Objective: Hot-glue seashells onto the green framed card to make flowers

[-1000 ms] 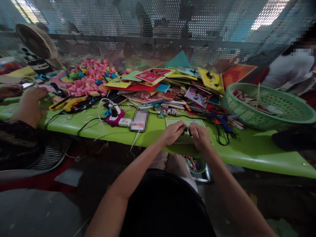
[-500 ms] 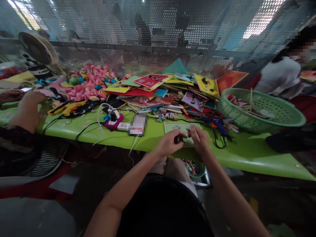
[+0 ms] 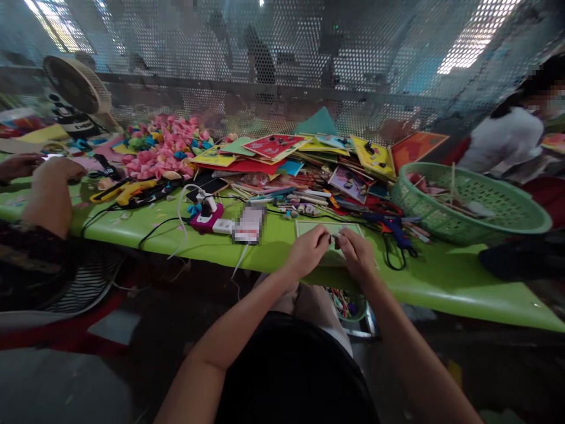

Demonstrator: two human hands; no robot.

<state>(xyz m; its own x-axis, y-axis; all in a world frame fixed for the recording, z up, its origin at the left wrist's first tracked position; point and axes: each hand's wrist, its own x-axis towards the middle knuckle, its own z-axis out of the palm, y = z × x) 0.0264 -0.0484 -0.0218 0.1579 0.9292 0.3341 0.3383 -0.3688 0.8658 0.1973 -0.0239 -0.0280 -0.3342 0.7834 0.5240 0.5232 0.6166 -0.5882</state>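
1. Green card [image 3: 327, 231]: it lies flat on the green worktop [image 3: 441, 277] at the near edge, partly covered by both hands.
2. Left hand [image 3: 308, 251]: its fingers are pinched together over the card; what they grip is too small to tell.
3. Right hand [image 3: 358, 254]: its fingertips are bunched, meeting the left hand's, and rest on the card.
4. Blue glue gun [image 3: 392, 227]: just right of the card.
5. Green basket [image 3: 472, 203]: further right, well apart from the hands.
6. Pile of coloured cards [image 3: 309, 156]: beyond the hands.
7. Another person's hand [image 3: 55, 176]: far left on the worktop.
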